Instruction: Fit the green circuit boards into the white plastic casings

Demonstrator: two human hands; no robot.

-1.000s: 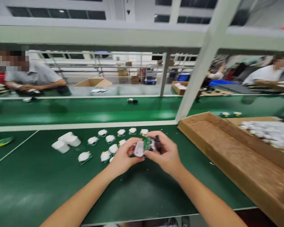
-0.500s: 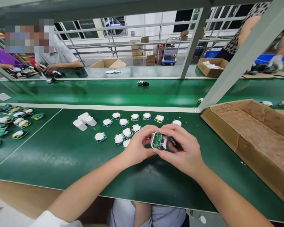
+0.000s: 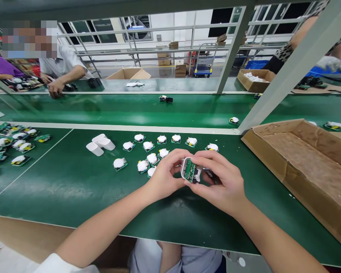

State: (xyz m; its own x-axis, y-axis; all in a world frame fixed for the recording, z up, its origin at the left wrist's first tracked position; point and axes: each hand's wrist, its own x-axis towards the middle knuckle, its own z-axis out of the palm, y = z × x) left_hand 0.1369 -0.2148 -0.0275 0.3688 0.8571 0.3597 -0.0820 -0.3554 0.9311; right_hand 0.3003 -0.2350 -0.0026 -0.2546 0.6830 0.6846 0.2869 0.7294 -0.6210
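Board [image 3: 189, 169] now covers open white shell [image 3: 183, 167]; left hand [image 3: 167, 173], right hand [image 3: 226, 180] hold both.

The circuit board [image 3: 190, 170] is green (the tabletop [image 3: 59, 201] dark green), the casing [image 3: 182, 169] white.

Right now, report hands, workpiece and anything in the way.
Left hand holding white casing. Right hand holding circuit board at casing's open end. White-topped boards close beside left hand.

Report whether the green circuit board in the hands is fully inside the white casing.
Not fully in: the green circuit board shows uncovered beyond the white casing. How deep its hidden edge sits, I cannot tell.
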